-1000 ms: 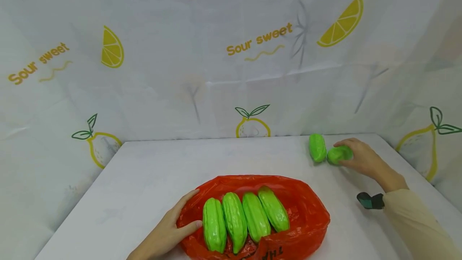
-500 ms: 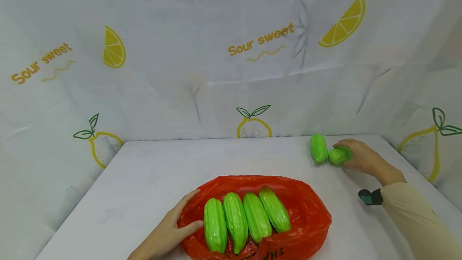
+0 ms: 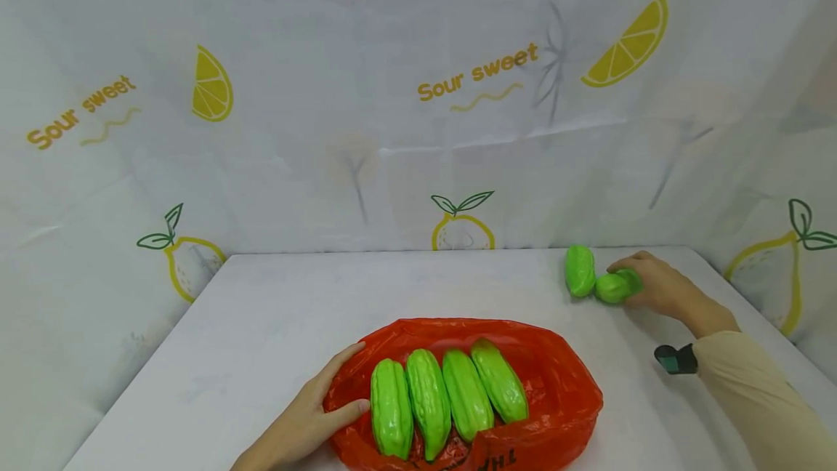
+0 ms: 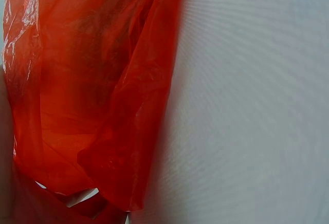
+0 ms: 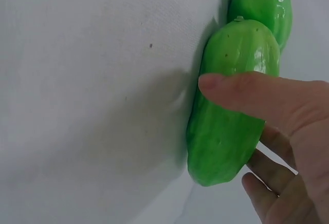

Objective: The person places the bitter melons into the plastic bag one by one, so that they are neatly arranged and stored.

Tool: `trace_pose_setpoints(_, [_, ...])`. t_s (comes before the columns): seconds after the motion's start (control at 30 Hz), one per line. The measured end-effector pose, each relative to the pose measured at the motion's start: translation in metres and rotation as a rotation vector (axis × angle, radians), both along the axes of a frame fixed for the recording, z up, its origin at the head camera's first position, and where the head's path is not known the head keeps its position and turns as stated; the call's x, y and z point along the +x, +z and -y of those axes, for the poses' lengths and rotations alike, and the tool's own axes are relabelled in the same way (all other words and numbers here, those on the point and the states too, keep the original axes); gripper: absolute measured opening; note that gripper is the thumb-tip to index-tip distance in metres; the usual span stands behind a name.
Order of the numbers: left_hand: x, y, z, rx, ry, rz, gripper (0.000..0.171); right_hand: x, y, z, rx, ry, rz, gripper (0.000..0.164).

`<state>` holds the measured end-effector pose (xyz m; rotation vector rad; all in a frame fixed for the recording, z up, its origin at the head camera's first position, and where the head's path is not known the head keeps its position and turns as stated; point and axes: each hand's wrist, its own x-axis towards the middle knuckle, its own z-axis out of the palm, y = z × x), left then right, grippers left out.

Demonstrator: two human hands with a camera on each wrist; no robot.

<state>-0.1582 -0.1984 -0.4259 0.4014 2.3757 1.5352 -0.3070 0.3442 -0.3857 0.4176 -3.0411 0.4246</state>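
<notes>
On the right of the table, my right hand [image 3: 657, 286] grips a bright green bitter melon [image 3: 613, 287]. The right wrist view has the thumb [image 5: 236, 93] across this ridged melon [image 5: 221, 142], the other fingers on its far side; it lies against the white surface. Another bitter melon [image 3: 580, 271] is just beside its end. At the front, my left hand [image 3: 307, 413] holds the left rim of a red plastic bag [image 3: 562, 384], thumb over the inside. Several bitter melons [image 3: 428, 402] lie side by side in the bag. The bag [image 4: 77, 90] fills the left wrist view's left half.
A white table [image 3: 275, 304] spreads under everything, its far edge against a white cloth backdrop [image 3: 294, 129] printed with lemons. More cloth rises along the left and right sides. A small dark device [image 3: 676, 360] sits at the right wrist.
My right hand has closed further round the melon, which has turned slightly. The left hand and bag stay in place; the whole head view shifts a little to the right.
</notes>
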Motion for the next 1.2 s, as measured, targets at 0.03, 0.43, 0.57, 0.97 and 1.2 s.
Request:
trace_pose_setpoints(0.03, [0.0, 0.0, 0.0, -0.001, -0.001, 0.0, 0.066, 0.001, 0.0, 0.0, -0.002, -0.003, 0.004, 0.056])
trace_pose_setpoints(0.43, [-0.001, -0.001, 0.001, 0.003, -0.006, -0.014, 0.065, 0.001, 0.002, -0.001, 0.02, 0.003, 0.008, 0.056])
trace_pose_setpoints(0.57, [-0.001, -0.001, 0.001, 0.005, -0.006, -0.014, 0.065, 0.002, 0.002, -0.002, 0.001, -0.001, 0.04, 0.058])
trace_pose_setpoints(0.97, [0.0, -0.001, 0.001, 0.011, -0.009, -0.007, 0.066, 0.006, -0.003, -0.005, -0.06, -0.003, 0.104, 0.07])
trace_pose_setpoints(1.2, [0.0, -0.002, 0.0, 0.003, -0.006, -0.007, 0.066, 0.012, -0.003, -0.003, -0.062, 0.003, 0.107, 0.072])
